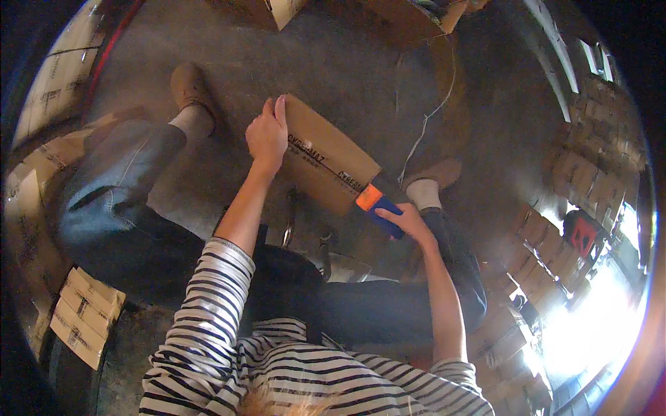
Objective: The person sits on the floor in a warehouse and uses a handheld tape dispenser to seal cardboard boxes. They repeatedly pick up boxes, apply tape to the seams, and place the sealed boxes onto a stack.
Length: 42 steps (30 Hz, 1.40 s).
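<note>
My left hand (268, 132) grips the upper left edge of a brown cardboard box (333, 143), thumb and fingers around its corner. The box is held tilted above the floor between my knees. Dark printed writing runs across its near side, along a lengthwise seam or edge. In my right hand (411, 223) is a blue and orange object (382, 208), whose exact kind I cannot make out. Its orange end meets the lower right end of the box; whether it touches the box or goes into it is unclear.
A pale cord (424, 127) lies on the dark floor (333, 62) near my right shoe (437, 174). Cardboard boxes stand ahead (411, 21), and a small carton (88, 317) sits at my lower left. Stacked cartons (588, 182) line the right side, with a red and black item (580, 234) among them.
</note>
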Available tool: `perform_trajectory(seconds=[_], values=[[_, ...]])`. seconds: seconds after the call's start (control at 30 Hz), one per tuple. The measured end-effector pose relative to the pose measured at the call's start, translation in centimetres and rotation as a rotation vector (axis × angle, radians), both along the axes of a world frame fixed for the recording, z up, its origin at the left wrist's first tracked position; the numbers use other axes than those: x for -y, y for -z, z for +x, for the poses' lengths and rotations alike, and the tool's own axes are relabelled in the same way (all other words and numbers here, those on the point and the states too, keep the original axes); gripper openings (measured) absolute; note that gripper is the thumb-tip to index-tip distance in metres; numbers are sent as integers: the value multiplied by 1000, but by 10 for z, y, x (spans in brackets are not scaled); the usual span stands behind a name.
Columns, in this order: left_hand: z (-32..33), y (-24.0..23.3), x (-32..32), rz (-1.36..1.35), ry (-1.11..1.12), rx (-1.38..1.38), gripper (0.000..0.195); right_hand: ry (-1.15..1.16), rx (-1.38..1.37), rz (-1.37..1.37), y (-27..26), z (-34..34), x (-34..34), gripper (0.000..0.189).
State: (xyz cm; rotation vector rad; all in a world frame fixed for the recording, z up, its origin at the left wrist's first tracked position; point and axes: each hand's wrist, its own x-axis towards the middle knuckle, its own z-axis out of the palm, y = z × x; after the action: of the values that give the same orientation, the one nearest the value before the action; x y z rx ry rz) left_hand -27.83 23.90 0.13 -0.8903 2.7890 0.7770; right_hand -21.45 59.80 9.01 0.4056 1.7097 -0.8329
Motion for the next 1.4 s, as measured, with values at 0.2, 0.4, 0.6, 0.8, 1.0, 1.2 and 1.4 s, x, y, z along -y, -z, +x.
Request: perform_trajectory(seconds=[0.2, 0.4, 0.6, 0.8, 1.0, 1.2, 1.4], values=[[-13, 2, 45, 11, 43, -29, 53, 44, -28, -158, -9, -6, 39, 45], [-28, 6, 154, -181, 35, 118, 48, -5, -269, -394, -60, -40, 194, 45], [18, -58, 146, 172, -276, -168, 50, 24, -470, -410, -69, -71, 291, 50], [36, -75, 110, -324, -403, -379, 41, 42, -334, -456, -85, -74, 322, 53], [5, -58, 144, -410, -391, -388, 38, 88, -78, -201, -74, -38, 192, 58], [-1, -58, 147, -247, -325, -402, 42, -31, -358, 93, 53, -16, 197, 55], [14, -59, 156, -242, -284, -476, 44, -494, -736, 447, 85, -8, 279, 56]])
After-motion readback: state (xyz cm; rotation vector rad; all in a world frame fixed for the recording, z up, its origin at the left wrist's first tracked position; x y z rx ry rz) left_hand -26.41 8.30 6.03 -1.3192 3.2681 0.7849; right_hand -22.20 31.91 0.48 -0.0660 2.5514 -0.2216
